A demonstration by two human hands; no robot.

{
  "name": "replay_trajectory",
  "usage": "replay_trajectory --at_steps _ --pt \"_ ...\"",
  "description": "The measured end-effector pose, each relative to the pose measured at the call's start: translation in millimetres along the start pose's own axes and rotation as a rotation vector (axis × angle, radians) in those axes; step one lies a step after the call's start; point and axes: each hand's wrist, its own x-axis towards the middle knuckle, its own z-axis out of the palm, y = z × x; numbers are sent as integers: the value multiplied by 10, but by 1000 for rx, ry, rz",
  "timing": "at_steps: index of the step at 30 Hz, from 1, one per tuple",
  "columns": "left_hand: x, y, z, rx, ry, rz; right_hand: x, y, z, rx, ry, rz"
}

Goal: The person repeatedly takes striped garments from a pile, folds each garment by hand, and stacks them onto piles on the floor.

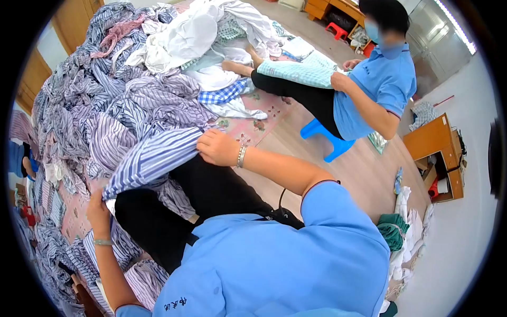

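Note:
A blue-and-white striped garment (158, 156) is stretched across my knees between my two hands. At its lower left corner, my left hand (98, 212), with a green bangle on the wrist, has its fingers closed on the cloth's edge. The other end is pinched by my right hand (218, 148), which wears a silver bracelet. Part of the cloth hangs over my black trousers (211, 187). Just beyond it rises a large heap of striped clothes (153, 100), touching or close to the held cloth; I cannot tell which.
At upper right a co-worker (375, 90) sits on a blue stool (327, 140), holding a green checked cloth (298, 73). White fabric (185, 37) tops the heap. A wooden cabinet (435, 153) and a green bundle (392, 231) lie to the right. Another person's arm (27, 161) shows far left.

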Motion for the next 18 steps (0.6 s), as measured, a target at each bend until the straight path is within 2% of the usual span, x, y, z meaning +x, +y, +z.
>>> replay_trajectory --at_steps 2,4,6,8,9,10,12,14,15,17,18 --pt "109 36 -133 176 61 21 21 22 65 -19 7 25" --pt "220 135 -306 225 48 41 100 113 74 52 62 73" --pt "238 25 -372 211 60 53 271 134 -73 86 197 100" --pt "303 92 -570 138 57 88 456 101 -313 121 189 147" --pt "291 181 -737 213 27 24 552 95 -413 150 271 124" --pt "277 150 -855 199 79 11 660 68 -510 181 351 100" --pt "245 146 -1198 273 151 18 846 -35 -761 233 373 110" --pt "190 261 -1562 350 216 16 1010 -124 -1027 432 436 141" --pt "149 151 -1721 431 272 128 1076 -169 -1158 430 437 135" --pt "85 79 -2054 623 300 197 1188 -248 -1356 650 484 73" --pt "79 66 -2186 721 309 235 1226 -278 -1433 652 486 71"
